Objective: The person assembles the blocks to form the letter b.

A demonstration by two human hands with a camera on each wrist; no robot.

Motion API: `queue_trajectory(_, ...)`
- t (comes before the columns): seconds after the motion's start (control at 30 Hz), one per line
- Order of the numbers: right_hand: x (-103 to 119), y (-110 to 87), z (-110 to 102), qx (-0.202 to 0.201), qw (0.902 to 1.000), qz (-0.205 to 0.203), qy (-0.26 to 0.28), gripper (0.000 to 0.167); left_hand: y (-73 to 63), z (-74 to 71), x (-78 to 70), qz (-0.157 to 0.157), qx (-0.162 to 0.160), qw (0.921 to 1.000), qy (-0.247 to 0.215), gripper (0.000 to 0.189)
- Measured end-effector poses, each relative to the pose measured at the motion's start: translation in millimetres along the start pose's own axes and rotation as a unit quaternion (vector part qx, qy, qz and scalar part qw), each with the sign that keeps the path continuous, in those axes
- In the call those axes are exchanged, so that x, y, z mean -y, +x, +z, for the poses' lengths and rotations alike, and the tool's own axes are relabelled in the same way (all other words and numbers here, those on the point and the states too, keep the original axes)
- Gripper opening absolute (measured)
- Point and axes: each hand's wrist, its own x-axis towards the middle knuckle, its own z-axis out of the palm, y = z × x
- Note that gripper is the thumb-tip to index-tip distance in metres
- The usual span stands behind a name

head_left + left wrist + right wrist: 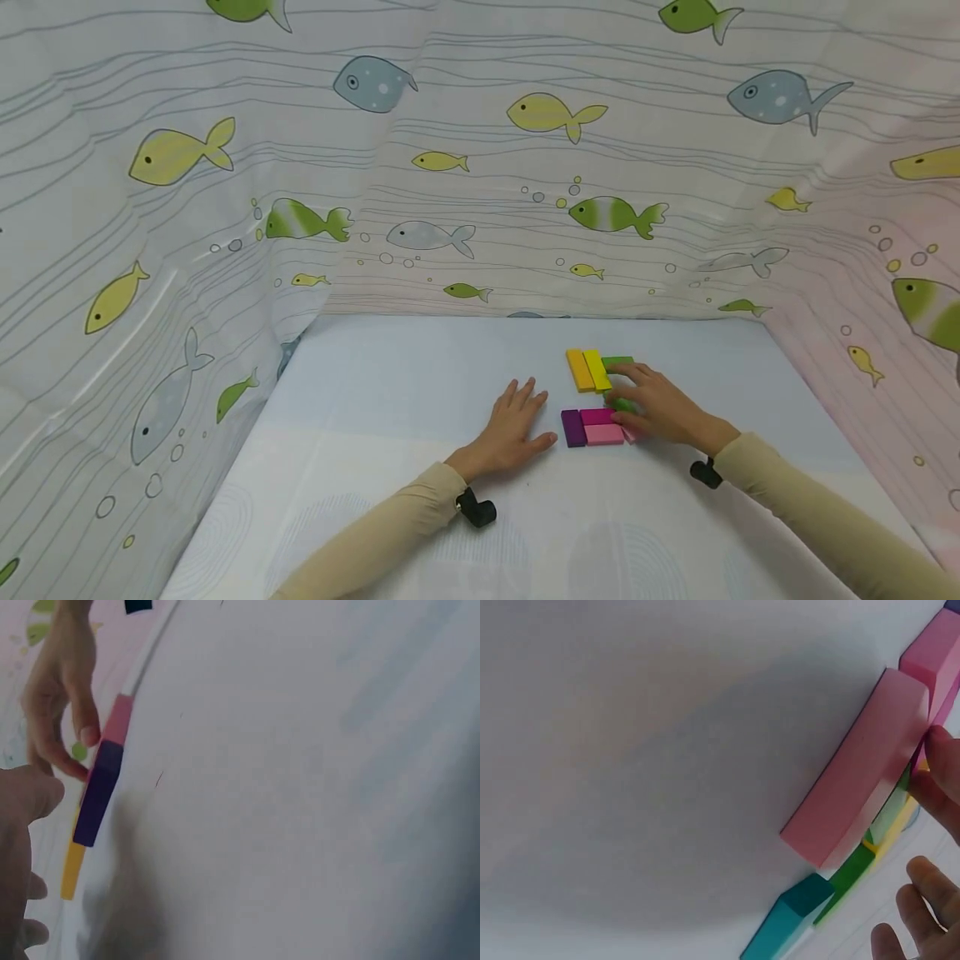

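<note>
My left hand (504, 432) rests on the white tabletop with fingers spread, left of the coloured blocks. My right hand (663, 407) reaches over the right side of the group, its thumb and index finger pinching a green block (624, 404). Its other fingers extend over a second green block (618, 362). Beside that lie a yellow block (597, 370) and an orange block (580, 370). Nearer me are a purple block (573, 428), a magenta block (597, 416) and a pink block (604, 434). The right wrist view shows another pink block (862, 765) near the thumb.
A teal block (784, 922), hidden under the right hand in the head view, stands beside the green ones. White tabletop (420, 392) surrounds the blocks. A fish-patterned curtain (480, 192) hangs behind and along both sides of the table.
</note>
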Motion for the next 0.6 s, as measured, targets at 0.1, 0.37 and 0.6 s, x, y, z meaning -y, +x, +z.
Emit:
queue_trajectory(0.1, 3, 0.8, 0, 0.003, 0.9999, 0.005, 0.009, 0.022, 3.3, 8.3, -2.4, 0.001, -0.012, 0.9998, 0.013, 0.067)
queue_trajectory(0.37, 4, -2.0, 6, -0.007, 0.9993, 0.019, 0.033, 0.020, 8.4, 25.1, -9.0, -0.006, -0.030, 0.9964, 0.079, 0.059)
queue_trajectory(0.6, 4, -3.4, 7, -0.030, 0.9989, 0.008, 0.035, 0.017, 10.5, 26.3, -18.8, -0.002, -0.038, 0.9959, 0.082, 0.065)
